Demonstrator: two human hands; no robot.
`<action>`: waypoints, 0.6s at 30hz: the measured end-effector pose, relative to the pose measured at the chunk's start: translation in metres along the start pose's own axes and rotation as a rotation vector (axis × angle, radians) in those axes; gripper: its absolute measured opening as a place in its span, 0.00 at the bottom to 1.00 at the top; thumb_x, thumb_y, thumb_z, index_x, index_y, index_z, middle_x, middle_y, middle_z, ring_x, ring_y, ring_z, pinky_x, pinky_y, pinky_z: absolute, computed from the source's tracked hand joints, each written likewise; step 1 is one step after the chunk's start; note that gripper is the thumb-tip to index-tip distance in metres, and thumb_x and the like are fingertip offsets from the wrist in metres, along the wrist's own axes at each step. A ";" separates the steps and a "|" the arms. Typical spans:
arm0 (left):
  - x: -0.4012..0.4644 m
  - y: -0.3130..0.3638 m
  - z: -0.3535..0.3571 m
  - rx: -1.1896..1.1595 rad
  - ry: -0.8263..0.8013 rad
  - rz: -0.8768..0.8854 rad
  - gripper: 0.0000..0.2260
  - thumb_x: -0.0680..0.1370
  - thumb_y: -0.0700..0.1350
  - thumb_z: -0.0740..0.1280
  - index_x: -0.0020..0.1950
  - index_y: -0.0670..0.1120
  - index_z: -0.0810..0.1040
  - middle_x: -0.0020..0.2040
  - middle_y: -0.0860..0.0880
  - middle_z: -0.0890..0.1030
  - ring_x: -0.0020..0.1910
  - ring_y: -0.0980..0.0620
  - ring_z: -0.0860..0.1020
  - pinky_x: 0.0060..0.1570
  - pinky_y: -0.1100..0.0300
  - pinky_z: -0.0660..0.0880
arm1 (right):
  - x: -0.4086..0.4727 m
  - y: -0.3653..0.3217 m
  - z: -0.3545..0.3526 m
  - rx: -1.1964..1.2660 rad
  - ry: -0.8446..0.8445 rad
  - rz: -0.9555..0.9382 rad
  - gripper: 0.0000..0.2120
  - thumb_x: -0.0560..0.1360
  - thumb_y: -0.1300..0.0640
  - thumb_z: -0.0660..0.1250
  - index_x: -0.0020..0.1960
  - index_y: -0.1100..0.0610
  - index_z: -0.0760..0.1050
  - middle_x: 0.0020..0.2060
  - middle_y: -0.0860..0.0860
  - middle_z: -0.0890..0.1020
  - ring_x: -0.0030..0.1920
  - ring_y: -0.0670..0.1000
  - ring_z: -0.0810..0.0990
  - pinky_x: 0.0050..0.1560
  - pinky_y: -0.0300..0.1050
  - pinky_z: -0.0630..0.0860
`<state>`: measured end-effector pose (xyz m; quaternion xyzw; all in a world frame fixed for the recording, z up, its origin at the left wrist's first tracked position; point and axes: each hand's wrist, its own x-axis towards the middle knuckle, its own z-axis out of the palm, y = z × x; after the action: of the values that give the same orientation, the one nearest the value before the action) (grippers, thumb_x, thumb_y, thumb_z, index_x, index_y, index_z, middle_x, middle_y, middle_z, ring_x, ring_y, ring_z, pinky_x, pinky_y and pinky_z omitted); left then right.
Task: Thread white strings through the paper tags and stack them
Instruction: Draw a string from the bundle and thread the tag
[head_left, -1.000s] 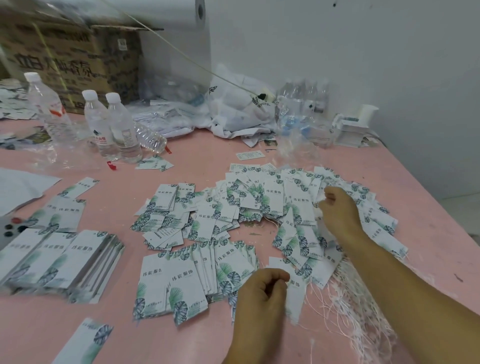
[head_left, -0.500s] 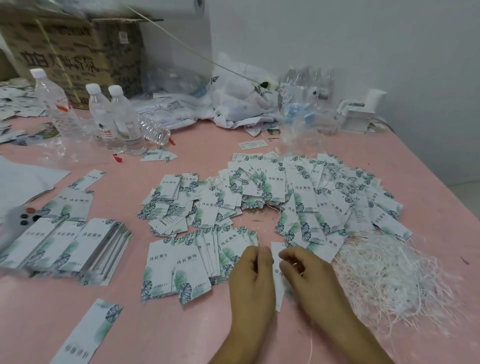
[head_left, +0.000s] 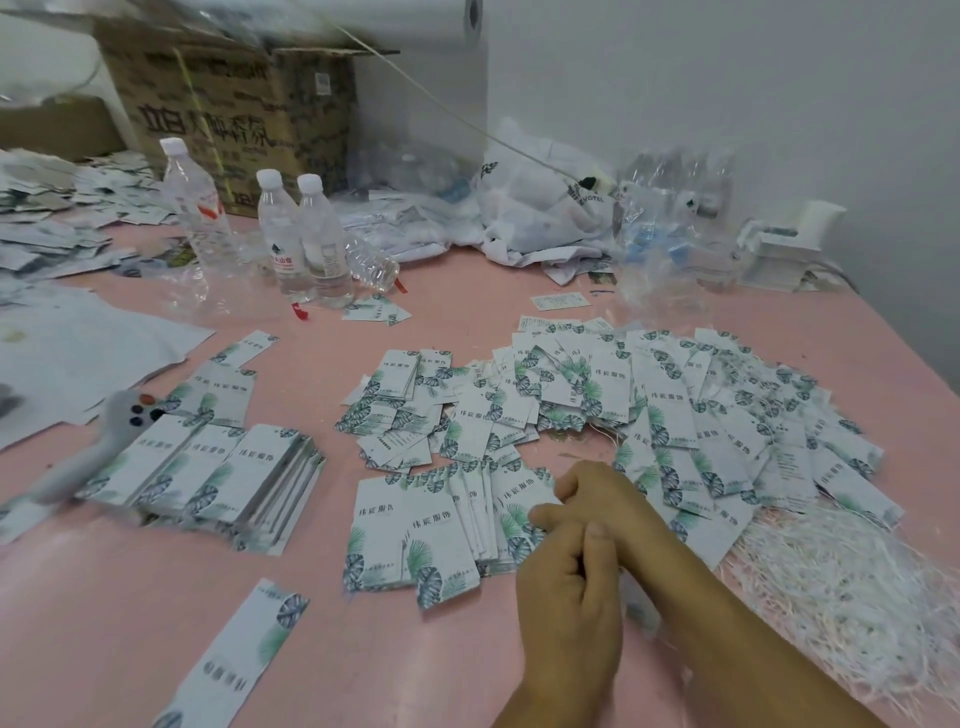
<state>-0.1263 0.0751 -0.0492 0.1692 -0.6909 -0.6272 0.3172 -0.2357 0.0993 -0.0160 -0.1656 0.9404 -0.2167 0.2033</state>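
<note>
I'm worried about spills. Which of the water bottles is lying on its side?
The capless-looking bottle right of the pair of white-capped ones; it lies flat on the pink table, while the other three stand upright.

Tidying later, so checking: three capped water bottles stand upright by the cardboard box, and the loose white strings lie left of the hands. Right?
Not quite. The head view shows the white strings piled right of the hands, not left. Three capped water bottles do stand by the cardboard box.

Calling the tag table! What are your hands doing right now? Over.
Left hand and right hand together, fingers curled; whatever they hold is hidden. Fanned row of white leaf-print paper tags just left of them. Tangled white strings piled at right. Nothing blocking.
</note>
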 end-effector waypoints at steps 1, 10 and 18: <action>0.001 -0.002 0.000 -0.015 0.002 -0.011 0.16 0.77 0.58 0.58 0.32 0.52 0.67 0.28 0.57 0.70 0.29 0.60 0.66 0.31 0.59 0.63 | 0.000 0.001 -0.002 0.059 -0.010 0.005 0.20 0.68 0.48 0.73 0.51 0.63 0.79 0.51 0.58 0.84 0.51 0.57 0.83 0.51 0.50 0.78; 0.013 0.001 -0.005 -0.271 0.104 -0.270 0.10 0.76 0.60 0.61 0.41 0.56 0.74 0.33 0.54 0.74 0.33 0.56 0.70 0.35 0.56 0.69 | -0.038 0.029 -0.012 0.620 0.297 -0.040 0.07 0.78 0.62 0.64 0.42 0.63 0.76 0.29 0.51 0.80 0.27 0.49 0.79 0.28 0.43 0.74; 0.016 0.013 -0.001 -0.775 -0.281 -0.710 0.10 0.76 0.45 0.67 0.53 0.39 0.82 0.50 0.37 0.84 0.41 0.41 0.83 0.34 0.53 0.79 | -0.093 0.042 0.002 0.706 0.117 -0.031 0.10 0.79 0.57 0.65 0.42 0.53 0.82 0.32 0.53 0.84 0.29 0.48 0.79 0.33 0.45 0.73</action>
<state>-0.1353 0.0666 -0.0331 0.1770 -0.3453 -0.9212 0.0296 -0.1641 0.1721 -0.0084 -0.0867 0.8149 -0.5404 0.1906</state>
